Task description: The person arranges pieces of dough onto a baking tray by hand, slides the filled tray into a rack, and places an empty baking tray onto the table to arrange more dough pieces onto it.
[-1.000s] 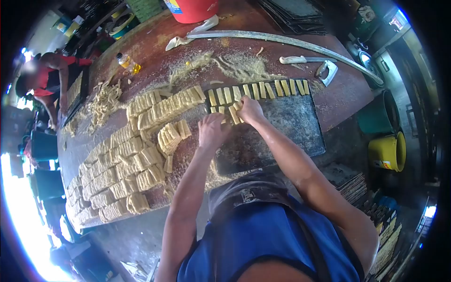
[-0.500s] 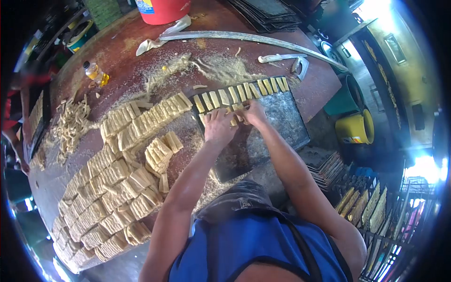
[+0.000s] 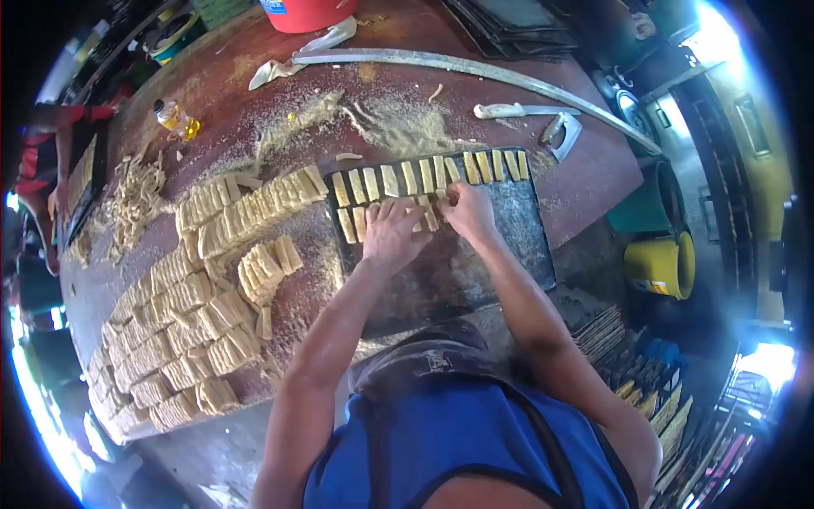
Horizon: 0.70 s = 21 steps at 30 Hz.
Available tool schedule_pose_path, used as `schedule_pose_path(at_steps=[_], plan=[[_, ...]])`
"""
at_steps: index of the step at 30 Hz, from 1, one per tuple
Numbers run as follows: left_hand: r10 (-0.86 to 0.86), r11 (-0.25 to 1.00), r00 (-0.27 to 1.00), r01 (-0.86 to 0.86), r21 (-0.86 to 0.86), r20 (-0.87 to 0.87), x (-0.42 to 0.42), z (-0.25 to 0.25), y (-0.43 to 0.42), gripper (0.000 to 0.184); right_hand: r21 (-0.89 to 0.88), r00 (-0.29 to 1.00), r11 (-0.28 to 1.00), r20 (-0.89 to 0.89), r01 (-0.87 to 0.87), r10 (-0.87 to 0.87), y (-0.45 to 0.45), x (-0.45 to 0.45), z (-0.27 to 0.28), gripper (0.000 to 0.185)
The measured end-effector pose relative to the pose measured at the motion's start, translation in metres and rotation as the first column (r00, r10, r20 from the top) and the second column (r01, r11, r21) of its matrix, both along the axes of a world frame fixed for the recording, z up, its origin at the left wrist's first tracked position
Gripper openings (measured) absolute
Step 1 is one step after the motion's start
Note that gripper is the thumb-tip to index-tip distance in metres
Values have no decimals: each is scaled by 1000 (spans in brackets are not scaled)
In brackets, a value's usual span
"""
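Note:
A dark baking tray (image 3: 509, 233) lies in front of me with a full row of pale dough strips (image 3: 407, 176) along its far edge and a second row started below it. My left hand (image 3: 394, 236) rests over this second row, fingers spread and touching the strips; some are covered by it. Just to its right, my right hand (image 3: 469, 212) has its fingertips pinched together at the end of a dough strip, partly hidden by the fingers.
Stacked cut dough strips (image 3: 182, 318) cover the table's left side, near a heap of dough scraps (image 3: 137, 191). Beyond the tray are an oil bottle (image 3: 176, 120), a long metal bar (image 3: 475, 68), a knife (image 3: 509, 110), a scraper (image 3: 560, 136) and a red bucket (image 3: 309, 15). Another person's arm (image 3: 64, 161) is at left.
My right hand has moved slightly along the second row, away from my left hand. More strips show between and beside my hands. The whole view has shifted a little.

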State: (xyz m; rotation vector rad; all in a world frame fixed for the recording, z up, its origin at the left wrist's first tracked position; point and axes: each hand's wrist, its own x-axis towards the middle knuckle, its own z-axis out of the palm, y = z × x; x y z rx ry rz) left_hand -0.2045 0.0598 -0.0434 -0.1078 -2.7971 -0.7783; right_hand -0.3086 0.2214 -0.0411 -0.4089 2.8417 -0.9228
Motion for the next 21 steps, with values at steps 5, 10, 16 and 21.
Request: schedule_pose_path(at_steps=[5, 10, 16, 21], plan=[[72, 991, 995, -63, -122, 73, -10, -6, 22, 45, -61, 987, 985, -35, -159, 157, 13, -7, -13, 24], [97, 985, 995, -93, -143, 23, -12, -10, 24, 41, -190, 973, 955, -59, -229, 222, 12, -11, -21, 19], [88, 995, 996, -87, 38, -14, 20, 23, -12, 49, -305, 988, 940, -52, -152, 143, -24, 11, 16, 24], [406, 913, 913, -407, 33, 53, 98, 28, -142, 54, -493, 724, 855, 531, -159, 440, -130, 64, 8, 45]])
